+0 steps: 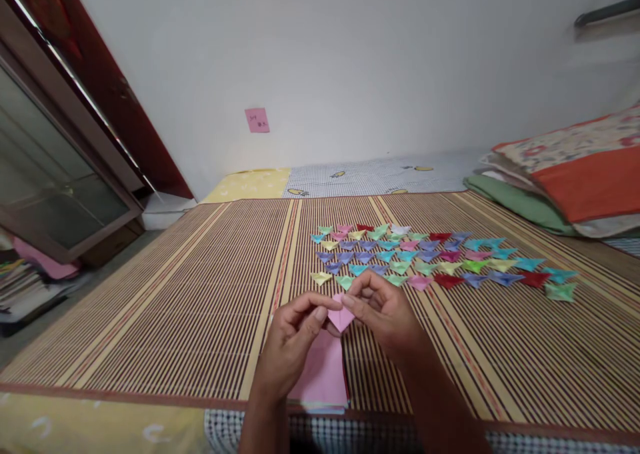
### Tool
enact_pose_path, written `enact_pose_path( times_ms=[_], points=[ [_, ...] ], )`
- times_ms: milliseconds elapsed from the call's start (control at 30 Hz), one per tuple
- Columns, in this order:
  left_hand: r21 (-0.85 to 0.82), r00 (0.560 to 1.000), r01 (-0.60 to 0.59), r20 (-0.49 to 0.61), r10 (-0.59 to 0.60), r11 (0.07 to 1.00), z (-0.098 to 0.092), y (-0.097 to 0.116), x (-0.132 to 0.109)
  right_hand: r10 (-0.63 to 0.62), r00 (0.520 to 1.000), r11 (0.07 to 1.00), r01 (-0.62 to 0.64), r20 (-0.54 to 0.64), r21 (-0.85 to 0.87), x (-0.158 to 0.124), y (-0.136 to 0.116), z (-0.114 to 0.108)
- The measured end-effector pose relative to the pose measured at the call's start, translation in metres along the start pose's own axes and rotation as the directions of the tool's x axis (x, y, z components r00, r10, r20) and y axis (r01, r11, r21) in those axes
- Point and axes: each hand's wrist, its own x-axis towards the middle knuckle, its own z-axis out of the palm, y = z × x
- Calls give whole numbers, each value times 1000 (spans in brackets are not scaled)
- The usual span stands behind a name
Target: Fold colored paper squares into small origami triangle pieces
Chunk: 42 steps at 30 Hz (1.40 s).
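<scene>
Between both hands, above the striped mat, is a small folded pink paper (341,319) with a diamond-like shape. My left hand (295,334) pinches its left side with thumb and forefinger. On the right side, the thumb and fingers of my right hand (383,307) grip its upper corner. A stack of pink paper sheets (323,371) lies below on the mat, partly covered by my left hand. Beyond my hands, several rows of small folded paper pieces in many colours, such as a yellow one (321,279) and a red one (449,281), rest on the mat.
The striped bamboo mat (210,294) covers a bed with a patterned sheet (345,177). Folded bedding (575,174) is piled at the right. A pink note (257,120) is on the white wall. At the left are a glass-panelled door (50,167) and stacked items.
</scene>
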Motion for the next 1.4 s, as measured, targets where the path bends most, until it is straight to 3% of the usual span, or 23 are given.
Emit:
enact_pose_path(
  times_ms=[200,500,667,967,1167,1400],
  points=[
    [-85,1000,16,-13,-17,996,-5,1,-1,-39,998,998,42,50,-43,-3,-6,-2],
    [-77,999,-20,-29,18,997,-7,2,-1,-160,969,980,179,191,-90,-5,-15,-8],
    [-59,996,-46,-80,42,997,-3,4,-2,-217,964,962,237,153,-132,-5,-17,-2],
    [7,975,-122,-185,121,993,-3,0,2,-220,974,945,226,52,-237,-7,-14,9],
    [68,962,-98,-247,112,993,1,2,3,-184,983,958,177,-6,-227,-6,-7,16],
    [116,943,-77,-313,110,990,7,1,3,-249,967,950,232,-58,-211,-5,-1,21]
  ],
)
